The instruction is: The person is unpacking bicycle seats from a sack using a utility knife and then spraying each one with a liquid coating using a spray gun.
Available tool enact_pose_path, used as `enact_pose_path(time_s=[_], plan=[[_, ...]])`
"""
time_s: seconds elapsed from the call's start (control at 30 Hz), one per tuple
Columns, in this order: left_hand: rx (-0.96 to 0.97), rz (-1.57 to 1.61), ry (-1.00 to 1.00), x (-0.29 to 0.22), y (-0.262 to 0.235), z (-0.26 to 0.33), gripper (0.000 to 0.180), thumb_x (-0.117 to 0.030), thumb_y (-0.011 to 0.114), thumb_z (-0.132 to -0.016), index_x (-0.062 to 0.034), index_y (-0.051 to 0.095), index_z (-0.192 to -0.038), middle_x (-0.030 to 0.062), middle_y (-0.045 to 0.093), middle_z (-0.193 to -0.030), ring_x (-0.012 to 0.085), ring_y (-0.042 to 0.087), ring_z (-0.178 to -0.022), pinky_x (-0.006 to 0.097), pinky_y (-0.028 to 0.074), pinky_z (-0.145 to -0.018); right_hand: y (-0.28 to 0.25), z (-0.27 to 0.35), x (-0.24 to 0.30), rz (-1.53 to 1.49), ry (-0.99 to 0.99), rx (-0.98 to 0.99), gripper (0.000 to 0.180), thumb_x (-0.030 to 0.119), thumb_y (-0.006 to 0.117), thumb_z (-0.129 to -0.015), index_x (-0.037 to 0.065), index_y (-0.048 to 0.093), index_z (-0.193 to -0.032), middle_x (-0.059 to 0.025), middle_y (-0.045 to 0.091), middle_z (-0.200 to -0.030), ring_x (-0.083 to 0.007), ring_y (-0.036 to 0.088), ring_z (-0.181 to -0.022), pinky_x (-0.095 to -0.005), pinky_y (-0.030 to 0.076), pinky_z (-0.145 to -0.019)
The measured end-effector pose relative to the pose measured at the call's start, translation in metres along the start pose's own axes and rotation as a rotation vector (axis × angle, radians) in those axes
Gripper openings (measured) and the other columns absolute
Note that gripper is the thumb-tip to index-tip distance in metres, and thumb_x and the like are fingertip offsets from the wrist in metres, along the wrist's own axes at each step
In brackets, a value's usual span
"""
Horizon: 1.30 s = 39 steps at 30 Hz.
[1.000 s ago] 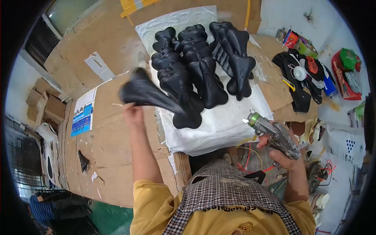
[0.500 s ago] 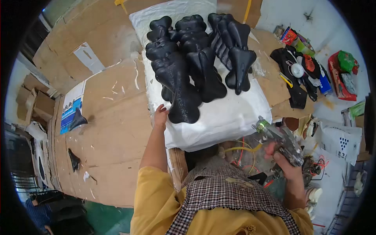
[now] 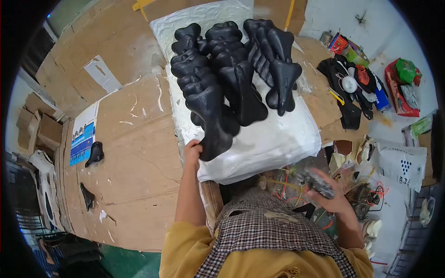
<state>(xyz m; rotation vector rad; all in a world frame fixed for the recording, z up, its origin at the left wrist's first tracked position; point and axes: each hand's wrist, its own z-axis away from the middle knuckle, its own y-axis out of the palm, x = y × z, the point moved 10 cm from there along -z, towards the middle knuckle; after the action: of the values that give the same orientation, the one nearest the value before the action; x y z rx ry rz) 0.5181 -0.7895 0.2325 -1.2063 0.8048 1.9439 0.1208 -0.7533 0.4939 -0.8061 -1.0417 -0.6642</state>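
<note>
Here in the head view, the left hand [image 3: 191, 154] is right at the near end of a glossy black saddle-shaped moulded piece [image 3: 211, 125], fingers closed in a pinch on its left edge. That piece lies on top of the leftmost row, its broad end toward the wearer, above a puffy white cloth-like cover [image 3: 273, 141] spread over the desk [image 3: 139, 185].

Over to the right hand [image 3: 334, 199], out past the cover's near right corner: fingers curled round a dull grey metal spray gun [image 3: 320, 184], the gun smeared by blur, so the trigger is impossible to make out.

Two more rows stand alongside, a middle row of black moulded pieces [image 3: 241, 88] and a right row of black moulded pieces [image 3: 282, 74], overlapping one another closely. Out left on brown cardboard, two small black pieces sit well apart from the rows: one black piece by the printed sheet [image 3: 95, 154], another nearer the wearer [image 3: 87, 197]. That blue-and-white printed sheet [image 3: 83, 144] lies flat. Far right, a yellow-handled cutter [image 3: 337, 97] rests beside crumpled black cloth [image 3: 351, 113].
</note>
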Motion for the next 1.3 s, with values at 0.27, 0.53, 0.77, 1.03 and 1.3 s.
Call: enact_pose_path(time_s=[0.27,0.53,0.77,1.03,1.3], plan=[[-0.212,0.594,0.089,-0.001,-0.135,0.037,0.034,-0.004,0.04,-0.054,-0.0012,0.058,-0.083,0.0056,0.06,-0.089,0.0182,0.053,-0.084,0.029,0.041,-0.08,0.011,-0.014,0.059,-0.211,-0.229,-0.05,0.054,0.011,0.064,-0.079,-0.001,0.04,-0.126,-0.005,0.057,-0.088,-0.0101,0.054,-0.078,-0.0244,0.045,-0.071],[0.028,0.725,0.075,-0.059,-0.086,-0.035,0.031,-0.004,0.041,-0.057,-0.0028,0.055,-0.085,0.0012,0.054,-0.083,0.0149,0.045,-0.068,0.025,0.038,-0.074,0.033,-0.012,0.034,0.262,-0.197,0.09,0.048,0.013,0.066,-0.079,0.0,0.047,-0.121,-0.0026,0.058,-0.085,-0.0058,0.05,-0.076,-0.0209,0.042,-0.068],[0.184,0.583,0.097,-0.071,0.004,-0.108,0.028,0.0,0.047,-0.056,-0.0041,0.054,-0.083,0.0028,0.057,-0.09,0.0194,0.05,-0.089,0.029,0.036,-0.086,0.023,-0.009,0.044,-0.189,-0.182,-0.107,0.061,0.017,0.063,-0.08,-0.002,0.034,-0.129,-0.0085,0.055,-0.095,-0.0153,0.056,-0.081,-0.0278,0.048,-0.071],[0.232,0.448,0.041,-0.079,0.045,-0.078,0.035,0.001,0.046,-0.059,0.0021,0.054,-0.093,0.0088,0.058,-0.096,0.0236,0.051,-0.094,0.031,0.035,-0.093,0.018,0.019,0.069,-0.323,-0.351,-0.28,0.065,0.027,0.07,-0.072,-0.006,0.039,-0.119,-0.0128,0.058,-0.083,-0.0196,0.058,-0.074,-0.0333,0.049,-0.069],[0.21,0.502,0.074,-0.096,0.062,-0.039,0.033,0.007,0.047,-0.057,0.0026,0.057,-0.087,0.0059,0.059,-0.083,0.0197,0.055,-0.076,0.027,0.044,-0.071,0.027,0.024,0.085,-0.326,-0.434,-0.194,0.069,0.026,0.072,-0.071,-0.006,0.038,-0.122,-0.013,0.058,-0.086,-0.0196,0.059,-0.076,-0.0334,0.049,-0.07]])
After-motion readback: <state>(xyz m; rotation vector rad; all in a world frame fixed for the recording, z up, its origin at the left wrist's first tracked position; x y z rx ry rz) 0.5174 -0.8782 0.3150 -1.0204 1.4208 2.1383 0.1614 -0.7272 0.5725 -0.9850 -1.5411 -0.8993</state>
